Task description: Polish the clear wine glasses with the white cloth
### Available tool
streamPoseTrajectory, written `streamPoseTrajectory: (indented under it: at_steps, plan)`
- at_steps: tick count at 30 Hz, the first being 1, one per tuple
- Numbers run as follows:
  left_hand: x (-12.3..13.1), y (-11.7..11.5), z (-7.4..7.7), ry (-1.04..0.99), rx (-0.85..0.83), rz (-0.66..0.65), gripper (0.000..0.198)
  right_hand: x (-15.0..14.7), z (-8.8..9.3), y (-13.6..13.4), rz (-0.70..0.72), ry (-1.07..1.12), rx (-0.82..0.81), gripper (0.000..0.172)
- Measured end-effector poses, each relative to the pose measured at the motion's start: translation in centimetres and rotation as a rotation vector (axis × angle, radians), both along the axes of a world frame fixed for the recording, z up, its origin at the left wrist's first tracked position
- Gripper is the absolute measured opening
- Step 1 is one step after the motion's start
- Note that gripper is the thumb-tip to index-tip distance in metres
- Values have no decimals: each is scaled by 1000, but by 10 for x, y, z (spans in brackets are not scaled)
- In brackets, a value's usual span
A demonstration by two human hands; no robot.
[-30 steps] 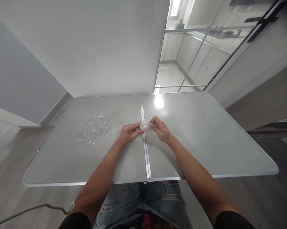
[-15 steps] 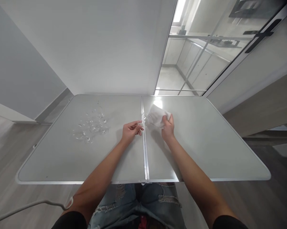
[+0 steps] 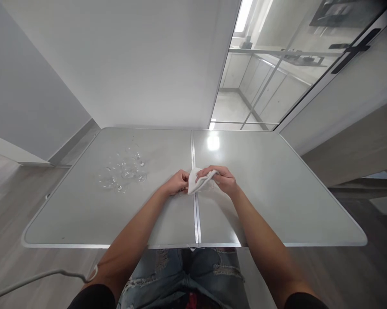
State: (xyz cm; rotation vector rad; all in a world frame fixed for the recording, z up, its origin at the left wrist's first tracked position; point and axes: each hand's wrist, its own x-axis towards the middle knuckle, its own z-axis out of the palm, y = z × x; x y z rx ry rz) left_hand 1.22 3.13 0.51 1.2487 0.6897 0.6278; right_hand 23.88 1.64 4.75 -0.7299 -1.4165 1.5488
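Observation:
My left hand [image 3: 176, 183] and my right hand [image 3: 223, 178] meet over the middle seam of the grey folding table [image 3: 277, 206]. Between them is a white cloth [image 3: 196, 181], bunched around a small clear glass piece that I can barely make out. My right hand's fingers are curled over the cloth from the right. My left hand's fingers are closed at the cloth's left side, holding the wrapped piece. A cluster of several small clear glass pieces [image 3: 124, 173] lies on the table's left half, a hand's length from my left hand.
A white wall panel stands behind the table, and a glass sliding door [image 3: 264, 77] is at the back right. A grey cable [image 3: 35, 281] runs along the floor at the lower left. My knees in torn jeans sit under the table's near edge.
My right hand had swung the cloth out to the far right of the seam; now it is back against my left hand, with the cloth bunched between both hands again.

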Motion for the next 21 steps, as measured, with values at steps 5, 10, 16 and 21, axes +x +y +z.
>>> streamPoseTrajectory:
  at_steps: [5, 10, 16, 21]
  plan:
    - [1, -2, 0, -80, 37, 30, 38, -17, -8, 4, -124, 200, -144, 37]
    - [11, -1, -4, -160, 45, 249, 58, -45, -25, 11, -442, 397, -222, 30]
    - [18, 3, -5, -190, 63, 483, 53, -57, -37, -4, -622, 136, 60, 47]
    - [17, 4, -8, -4, 196, 567, 47, -62, -40, -6, -355, -439, 683, 55]
